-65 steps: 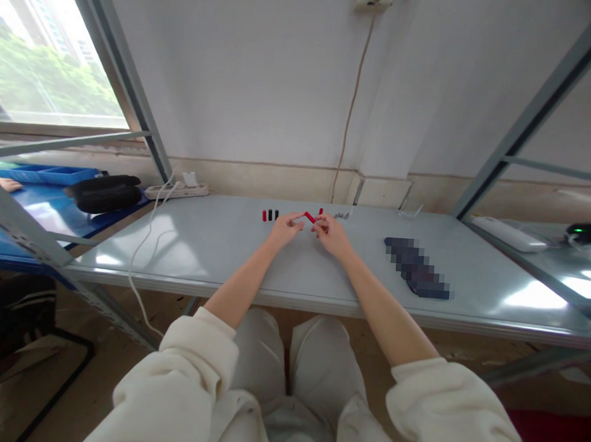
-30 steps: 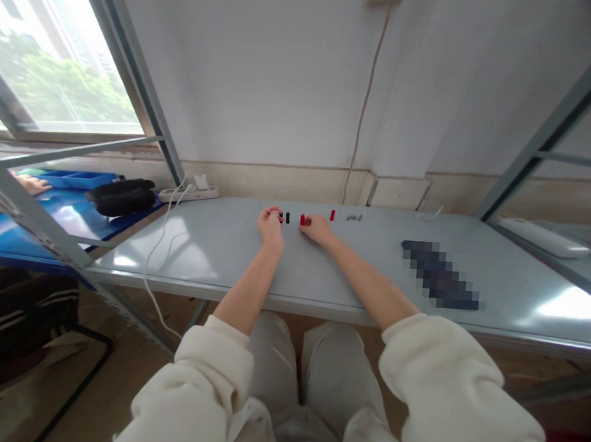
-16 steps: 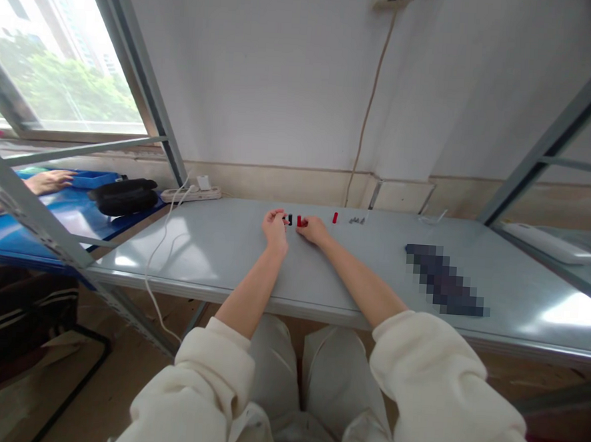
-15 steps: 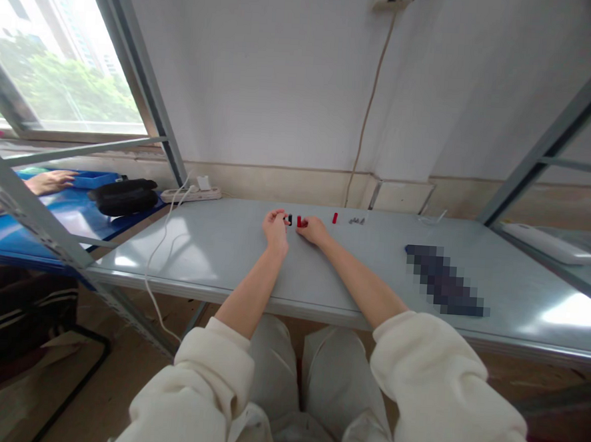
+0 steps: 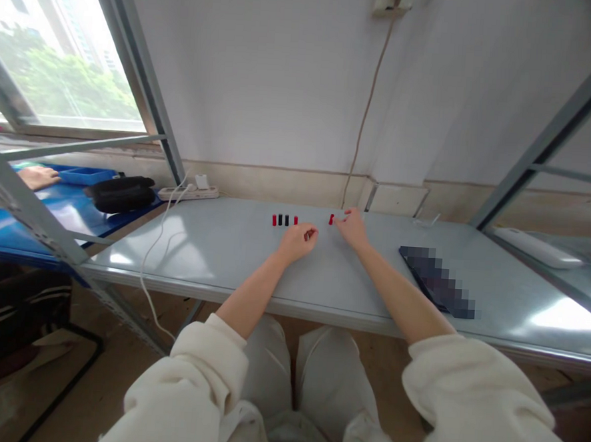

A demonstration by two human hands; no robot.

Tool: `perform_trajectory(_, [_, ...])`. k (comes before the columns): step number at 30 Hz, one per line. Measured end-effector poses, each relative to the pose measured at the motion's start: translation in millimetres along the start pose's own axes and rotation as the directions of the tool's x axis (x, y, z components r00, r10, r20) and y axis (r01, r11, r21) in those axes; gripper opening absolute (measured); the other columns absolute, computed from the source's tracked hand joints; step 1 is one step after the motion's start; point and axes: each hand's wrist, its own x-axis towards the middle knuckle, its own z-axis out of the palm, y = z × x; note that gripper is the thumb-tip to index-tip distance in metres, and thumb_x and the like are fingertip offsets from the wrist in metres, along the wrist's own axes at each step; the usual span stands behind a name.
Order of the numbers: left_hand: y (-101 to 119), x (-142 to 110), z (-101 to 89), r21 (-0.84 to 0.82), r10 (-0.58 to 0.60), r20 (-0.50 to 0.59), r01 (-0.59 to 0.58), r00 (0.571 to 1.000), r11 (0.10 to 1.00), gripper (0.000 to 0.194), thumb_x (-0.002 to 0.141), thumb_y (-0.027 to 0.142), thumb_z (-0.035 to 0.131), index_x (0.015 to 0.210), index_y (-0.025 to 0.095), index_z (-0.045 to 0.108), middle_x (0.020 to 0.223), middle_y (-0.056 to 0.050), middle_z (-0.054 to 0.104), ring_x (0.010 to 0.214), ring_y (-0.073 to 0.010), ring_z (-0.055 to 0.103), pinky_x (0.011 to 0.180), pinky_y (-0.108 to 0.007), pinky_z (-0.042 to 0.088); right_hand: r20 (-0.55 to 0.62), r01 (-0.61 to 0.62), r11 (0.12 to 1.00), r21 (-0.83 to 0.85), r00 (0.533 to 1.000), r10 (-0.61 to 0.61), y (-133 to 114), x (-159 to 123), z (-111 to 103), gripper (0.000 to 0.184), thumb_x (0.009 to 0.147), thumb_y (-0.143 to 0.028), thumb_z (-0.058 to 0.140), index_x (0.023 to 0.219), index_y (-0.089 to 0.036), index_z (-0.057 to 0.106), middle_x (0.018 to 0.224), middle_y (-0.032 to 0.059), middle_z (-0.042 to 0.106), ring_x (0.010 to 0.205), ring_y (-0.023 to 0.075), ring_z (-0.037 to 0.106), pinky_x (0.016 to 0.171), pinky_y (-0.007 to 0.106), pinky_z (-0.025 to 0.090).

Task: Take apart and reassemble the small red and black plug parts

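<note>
A row of small upright cylinders stands on the grey table point(image 5: 233, 257): a red one point(image 5: 274, 220) at the left end, two black ones point(image 5: 283, 219) in the middle and another red one point(image 5: 296, 220) at the right. My left hand point(image 5: 297, 242) is just in front of the row's right end, fingers curled and thumb pressed in; what it holds, if anything, is hidden. Further right, my right hand point(image 5: 355, 230) has its fingers parted, the tips at a separate red cylinder point(image 5: 331, 219). Whether they grip it cannot be made out.
A dark pixelated flat object point(image 5: 434, 283) lies right of my right forearm. A power strip point(image 5: 190, 192) with a white cable is at the back left. On the blue table beyond are a black case point(image 5: 121, 195), a blue tray point(image 5: 88, 175) and another person's hand point(image 5: 38, 177).
My left hand has come away from the cylinders, right and toward me, uncovering the row. My right hand has moved right to the separate red cylinder, covering the small metal parts there.
</note>
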Motion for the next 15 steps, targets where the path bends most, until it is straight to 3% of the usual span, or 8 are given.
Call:
perform_trajectory(4, [0,0,-1.2,0.046,-0.002,0.007,0.002,1.000,0.999,0.013,0.074,0.016,0.048,0.074,0.016,0.061,0.066,-0.002,0.061,0.060,-0.0109,0.052,0.062,-0.023,0.041,0.092,-0.059,0.997,-0.043,0.994,0.062,14,9,4,0.046,0.062,-0.039,0.067,0.097,-0.013,0.053,0.101,0.0179,0.060,0.096,0.0273,0.056,0.076,0.035,0.043])
perform_trajectory(10, [1,0,-1.3,0.045,-0.010,0.025,0.009,1.000,0.999,0.013,0.074,0.017,0.048,0.073,0.016,0.061,0.066,-0.002,0.061,0.061,-0.0111,0.052,0.062,-0.023,0.041,0.148,-0.120,0.982,-0.148,0.979,0.142,7,18,15,0.046,0.062,-0.044,0.066,0.094,-0.012,0.059,0.098,0.0202,0.061,0.094,0.0283,0.058,0.074,0.037,0.045])
perform_trajectory(15, [0,0,-0.3,0.044,-0.006,0.020,0.005,1.000,0.999,0.013,0.074,0.018,0.047,0.072,0.017,0.060,0.066,-0.002,0.061,0.061,-0.0111,0.052,0.062,-0.023,0.041,0.139,-0.024,0.986,-0.163,0.989,0.047,1,19,26,0.027,0.069,-0.034,0.060,0.089,-0.016,0.064,0.094,0.0146,0.064,0.090,0.0249,0.059,0.074,0.035,0.045])
